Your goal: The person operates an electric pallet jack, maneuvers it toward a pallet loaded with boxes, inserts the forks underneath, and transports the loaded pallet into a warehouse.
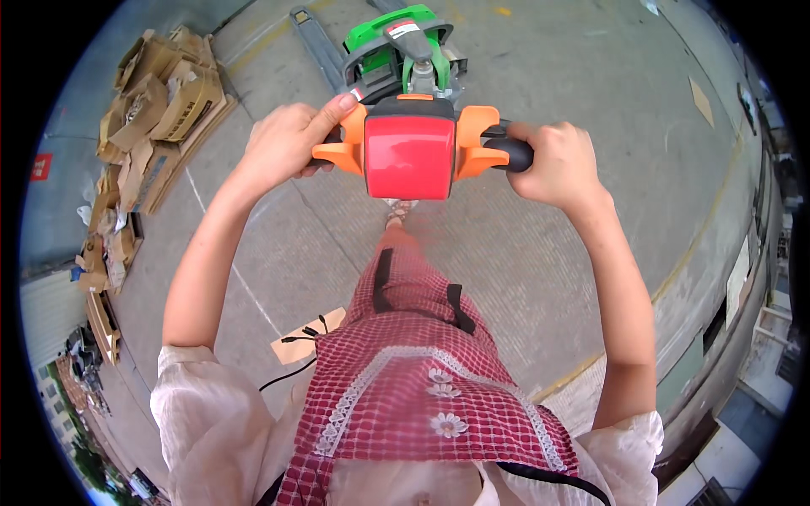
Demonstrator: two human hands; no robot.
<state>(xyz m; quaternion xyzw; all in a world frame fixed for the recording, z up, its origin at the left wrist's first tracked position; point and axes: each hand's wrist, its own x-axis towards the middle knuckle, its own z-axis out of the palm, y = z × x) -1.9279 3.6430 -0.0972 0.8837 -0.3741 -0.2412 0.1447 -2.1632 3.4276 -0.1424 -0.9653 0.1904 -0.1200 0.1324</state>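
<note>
The red head of a tiller handle (409,156) sits in front of me, with orange guards and a black grip on each side. It belongs to a green and black electric pallet truck (369,34) standing just beyond it. My left hand (287,142) is closed round the left grip, its thumb stretched along the orange guard. On the other side my right hand (561,164) wraps the right grip, whose rounded black end (521,155) shows beside the palm. Most of both hands' fingers are hidden beneath the grips.
Stacked and flattened cardboard boxes (156,105) line the left wall. A dark fork (316,46) of the truck reaches away over the concrete floor (540,253). A cardboard piece (305,336) lies behind dark cable ends near my body. A kerb and wall run along the right.
</note>
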